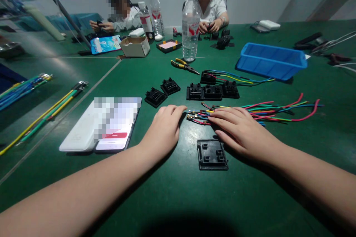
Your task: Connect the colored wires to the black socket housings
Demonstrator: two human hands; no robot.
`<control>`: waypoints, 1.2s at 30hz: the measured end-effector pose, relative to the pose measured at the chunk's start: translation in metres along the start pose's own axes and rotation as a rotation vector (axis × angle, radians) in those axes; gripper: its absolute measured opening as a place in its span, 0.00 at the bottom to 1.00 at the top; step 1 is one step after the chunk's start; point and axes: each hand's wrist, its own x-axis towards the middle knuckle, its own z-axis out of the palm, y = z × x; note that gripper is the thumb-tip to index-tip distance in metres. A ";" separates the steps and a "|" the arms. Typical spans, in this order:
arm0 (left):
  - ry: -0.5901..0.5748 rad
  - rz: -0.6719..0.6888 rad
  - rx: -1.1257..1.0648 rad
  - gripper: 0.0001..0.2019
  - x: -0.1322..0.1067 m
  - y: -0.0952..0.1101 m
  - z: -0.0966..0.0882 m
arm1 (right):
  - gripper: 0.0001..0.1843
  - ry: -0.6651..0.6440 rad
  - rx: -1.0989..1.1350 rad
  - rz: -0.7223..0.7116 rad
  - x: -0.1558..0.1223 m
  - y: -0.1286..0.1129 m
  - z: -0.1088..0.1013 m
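Note:
My right hand [240,127] lies over a bundle of coloured wires [267,113], its fingers stretched across them. Metal terminals on the wires point left, towards my left hand [167,124]. That hand rests on the table with fingers extended close together, its fingertips near the terminals; I see nothing held in it. Nearest to me, between the hands, is a square black plastic plate [212,154] with raised posts. Beyond the hands sit several black plastic modules [213,91]. Another module [208,77] behind them has thin wires attached.
Yellow-handled pliers [185,66] and a water bottle [190,26] stand ahead on the green table [167,200]. A blue bin [272,61] is at the right. Left are a phone [119,127], a white device [83,126] and wire bundles [50,113]. Two people work opposite.

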 end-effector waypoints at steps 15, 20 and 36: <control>0.169 -0.063 -0.466 0.07 -0.003 0.013 -0.007 | 0.19 0.041 0.032 0.062 0.000 0.000 0.005; 0.180 -0.187 -0.684 0.06 0.000 0.010 -0.005 | 0.18 0.050 0.054 0.065 -0.001 0.001 0.005; 0.059 -0.280 -0.851 0.06 -0.001 0.017 -0.009 | 0.16 0.067 0.036 0.061 0.002 0.001 0.009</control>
